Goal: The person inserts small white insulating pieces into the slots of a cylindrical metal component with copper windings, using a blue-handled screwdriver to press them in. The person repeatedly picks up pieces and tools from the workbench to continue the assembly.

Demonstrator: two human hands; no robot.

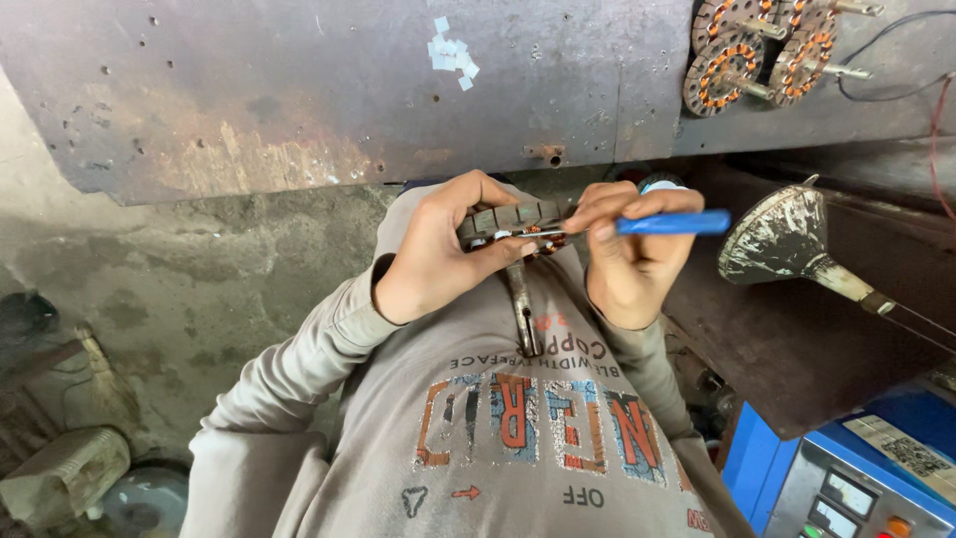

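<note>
Seen from head cam, centre of frame. Left hand (pixel 438 249) clenched round a round slotted stator core (pixel 508 221) w/ copper windings, its steel shaft (pixel 522 309) pointing down toward the chest over grey sweatshirt (pixel 518 428). Fingers (pixel 478 189) wrapped over top of core, thumb pressed under it. Right hand (pixel 632 259) just beside, at right of centre, gripping a blue-handled tool (pixel 672 223); handle stuck out to the right, tip laid across core face, touching it. Tip itself too small to make out.

Elsewhere: rusty metal sheet (pixel 329 90) across upper part of frame, w/ scraps of white tape (pixel 453 52) stuck on. More wound stators (pixel 767 50) at upper right, shafts out. Paint-spattered metal funnel (pixel 782 239) at right, well apart from hands, lying on a dark rusty surface (pixel 797 349). Blue machine panel w/ buttons (pixel 846 478) at lower right. Grey concrete floor (pixel 189 289) at left.
</note>
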